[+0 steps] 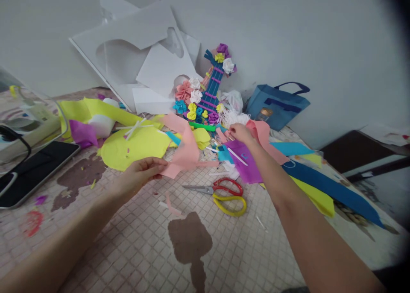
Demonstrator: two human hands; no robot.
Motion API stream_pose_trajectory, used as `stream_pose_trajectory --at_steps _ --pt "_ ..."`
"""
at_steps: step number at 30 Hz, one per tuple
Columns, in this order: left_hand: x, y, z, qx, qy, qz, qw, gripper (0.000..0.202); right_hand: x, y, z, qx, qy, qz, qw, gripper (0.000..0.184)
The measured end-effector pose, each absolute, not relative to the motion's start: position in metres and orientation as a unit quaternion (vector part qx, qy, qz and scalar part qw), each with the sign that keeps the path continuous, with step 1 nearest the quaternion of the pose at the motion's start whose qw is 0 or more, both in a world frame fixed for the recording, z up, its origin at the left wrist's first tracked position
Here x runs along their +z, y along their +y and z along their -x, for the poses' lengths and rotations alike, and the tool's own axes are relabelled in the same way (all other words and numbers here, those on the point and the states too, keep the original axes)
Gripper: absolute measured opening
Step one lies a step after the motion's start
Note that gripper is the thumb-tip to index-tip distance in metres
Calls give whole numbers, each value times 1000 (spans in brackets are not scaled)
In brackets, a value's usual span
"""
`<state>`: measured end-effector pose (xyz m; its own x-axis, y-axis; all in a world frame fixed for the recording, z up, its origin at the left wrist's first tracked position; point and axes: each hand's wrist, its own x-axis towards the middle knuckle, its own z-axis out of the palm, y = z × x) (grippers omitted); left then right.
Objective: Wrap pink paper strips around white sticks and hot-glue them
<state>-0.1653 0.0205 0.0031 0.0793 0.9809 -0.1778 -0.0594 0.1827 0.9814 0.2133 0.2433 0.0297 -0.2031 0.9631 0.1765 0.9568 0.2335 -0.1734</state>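
My left grip (147,168) was pinched narrow on the near corner of a long, curling, salmon-pink strip of thin paper (187,153), which rose away from my fingers toward one o'clock. Taking the steel scissors with one red and one yellow handle (213,191) as the dial's centre, that strip lay at eleven o'clock and my left grip at ten. My right grip (241,133) was at one o'clock, fingers bent low over the heap of coloured scraps; I cannot tell whether it held one. Just nearer than it was a flat purple paper sheet (244,171), a thin white stick (237,156) lying across it.

A rounded lemon-yellow sheet (141,147) spread at ten o'clock, and a black-screened phone (40,170) rested at nine on the tile-patterned bench (137,237). A dark-blue guitar-shaped model with paper flowers (212,89) leaned at twelve, and a blue handled bag (256,101) stood between one and two.
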Motion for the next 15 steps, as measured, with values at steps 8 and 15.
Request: stream_pose_trajectory --at_steps 8,15 --pt "21 25 166 476 494 -434 583 22 55 237 -227 117 -724 622 274 14" --pt "67 79 176 519 451 -451 569 23 69 211 -214 246 -720 559 328 9"
